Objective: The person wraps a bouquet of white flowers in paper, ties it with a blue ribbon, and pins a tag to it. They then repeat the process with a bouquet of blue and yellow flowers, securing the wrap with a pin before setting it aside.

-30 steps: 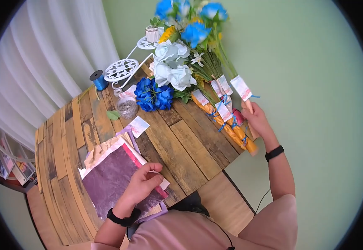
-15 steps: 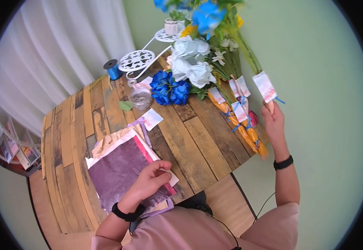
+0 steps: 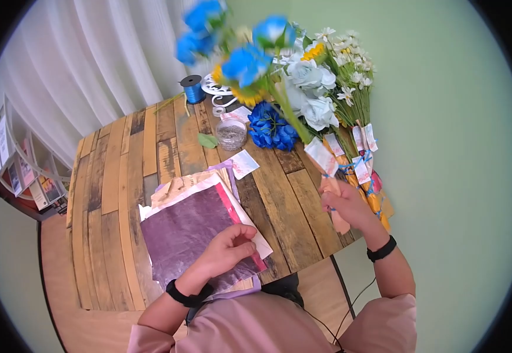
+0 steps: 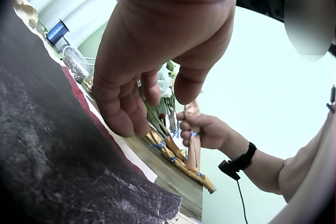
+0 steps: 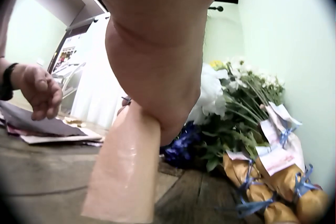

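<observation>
My right hand (image 3: 350,206) grips the stem end of a bouquet of bright blue flowers (image 3: 246,63) and yellow sunflowers, lifted and tilted leftward over the table. Peach paper (image 5: 126,166) wraps its stems and sticks out below my fist; a white and pink tag (image 3: 320,157) hangs just above my fingers. With fingers loosely bent and nothing between them, my left hand (image 3: 226,250) hovers over the right side of a stack of wrapping papers, a dark purple sheet (image 3: 185,235) uppermost.
Bunches with gold-wrapped stems (image 5: 247,182) lie along the table's right edge, near pale roses (image 3: 319,112) and a dark blue bloom (image 3: 272,126). Farther left are a clear bowl (image 3: 231,135), a leaf (image 3: 207,140), a card (image 3: 244,164) and a blue ribbon spool (image 3: 192,89).
My right hand has brought the bouquet away from the wall and leftward, swinging its blooms left over the table. My left hand stays above the papers. The head view has shifted slightly.
</observation>
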Motion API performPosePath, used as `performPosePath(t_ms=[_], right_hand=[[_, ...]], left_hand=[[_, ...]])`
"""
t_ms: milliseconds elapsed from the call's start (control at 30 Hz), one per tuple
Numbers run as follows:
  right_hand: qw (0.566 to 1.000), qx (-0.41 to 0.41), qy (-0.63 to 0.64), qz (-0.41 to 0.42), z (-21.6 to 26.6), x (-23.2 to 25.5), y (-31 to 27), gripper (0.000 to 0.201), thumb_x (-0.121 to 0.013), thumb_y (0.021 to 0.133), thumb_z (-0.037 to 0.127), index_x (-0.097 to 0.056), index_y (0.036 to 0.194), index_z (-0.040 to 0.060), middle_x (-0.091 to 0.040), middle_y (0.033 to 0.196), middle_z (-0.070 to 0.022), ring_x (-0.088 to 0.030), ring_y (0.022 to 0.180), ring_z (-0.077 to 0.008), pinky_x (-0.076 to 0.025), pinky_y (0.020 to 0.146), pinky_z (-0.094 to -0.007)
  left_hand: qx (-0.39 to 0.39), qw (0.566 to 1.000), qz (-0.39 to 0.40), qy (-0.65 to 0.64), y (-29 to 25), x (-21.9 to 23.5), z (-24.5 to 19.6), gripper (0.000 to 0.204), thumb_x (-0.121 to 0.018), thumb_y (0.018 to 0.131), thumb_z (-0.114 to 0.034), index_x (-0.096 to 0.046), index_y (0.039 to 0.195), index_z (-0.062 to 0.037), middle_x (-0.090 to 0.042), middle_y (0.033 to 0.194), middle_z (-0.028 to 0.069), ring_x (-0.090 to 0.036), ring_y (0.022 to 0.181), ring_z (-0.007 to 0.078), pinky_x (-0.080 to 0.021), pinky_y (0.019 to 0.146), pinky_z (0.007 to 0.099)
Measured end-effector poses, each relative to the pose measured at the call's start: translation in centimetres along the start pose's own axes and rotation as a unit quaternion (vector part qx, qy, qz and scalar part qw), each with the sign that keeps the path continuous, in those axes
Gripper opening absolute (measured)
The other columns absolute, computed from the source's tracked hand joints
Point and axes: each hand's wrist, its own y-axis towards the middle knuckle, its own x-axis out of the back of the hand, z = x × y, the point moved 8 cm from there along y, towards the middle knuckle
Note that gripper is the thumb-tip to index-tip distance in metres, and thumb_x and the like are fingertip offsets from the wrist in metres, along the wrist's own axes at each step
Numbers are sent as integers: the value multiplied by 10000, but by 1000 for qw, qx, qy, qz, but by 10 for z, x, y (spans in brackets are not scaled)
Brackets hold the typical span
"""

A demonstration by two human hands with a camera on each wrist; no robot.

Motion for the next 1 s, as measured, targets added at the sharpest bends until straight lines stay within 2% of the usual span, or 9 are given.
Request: performPosePath(t_ms=[33,100,233,300,533,733,867,933,1000], right_hand=[[1000,1,-2,3,-11,5,5,182,-619,931,124,-577,1061,5,-594,792,-16,-569,702,-106,-482,655,-268],[991,-129,-21,-7,-48,17,9,143,-636,904,125,-585,983,17,-612,835,-22,-583,707,-107,-483,638,-265],[984,-163,-2,-66,-64,34,17,156,-652,895,138,-606,968,9,-631,840,-35,-615,707,-124,-511,650,-275],[985,-141,58,-81,-63,36,21,166,-658,892,147,-629,980,9,-642,862,-38,-634,742,-127,-529,691,-277],[988,-124,48,-82,-76,45,26,231,-665,888,157,-631,1046,-7,-654,939,-39,-631,838,-122,-525,737,-266],[990,-45,-56,-126,-55,44,24,498,-707,852,137,-506,1267,-51,-647,1092,-104,-627,944,-153,-514,836,-293],[960,3,-194,-201,-37,49,6,465,-700,862,149,-524,1247,-45,-646,1080,-97,-633,942,-173,-515,837,-299],[907,150,-316,-235,6,38,-21,390,-686,881,155,-564,1206,-21,-645,1040,-86,-634,926,-173,-514,822,-286],[936,108,-272,-197,24,14,-53,335,-674,894,161,-591,1170,-11,-644,1013,-80,-633,918,-164,-513,818,-284]], left_hand=[[5,1000,2,-18,-2,1,1,332,-657,925,-69,-545,1223,27,-626,1027,39,-624,976,125,-515,846,272],[4,1000,-5,-15,-5,5,3,332,-653,927,-62,-542,1226,29,-624,1036,41,-626,991,130,-516,857,273],[-5,1000,1,-11,-6,8,8,329,-652,928,-60,-543,1225,30,-615,1070,45,-628,999,133,-515,867,271],[-2,1000,-3,-4,-7,10,7,329,-655,927,-63,-546,1223,29,-611,1078,45,-628,997,132,-515,867,271],[16,1000,-5,12,-4,8,8,330,-665,920,-68,-556,1217,24,-624,1078,47,-626,988,126,-507,865,267],[16,1000,-3,-5,-7,7,10,318,-661,921,-62,-563,1211,22,-635,1066,48,-623,980,120,-501,861,266],[20,1000,5,-12,-14,9,7,320,-661,920,-58,-565,1217,13,-624,1095,40,-611,990,112,-499,865,266],[24,999,-18,29,-24,16,4,361,-683,907,-94,-562,1233,4,-619,1118,60,-607,1000,128,-498,861,271],[0,993,-29,115,-41,25,0,403,-704,882,-128,-563,1238,-4,-620,1126,93,-615,1012,179,-499,873,301]])
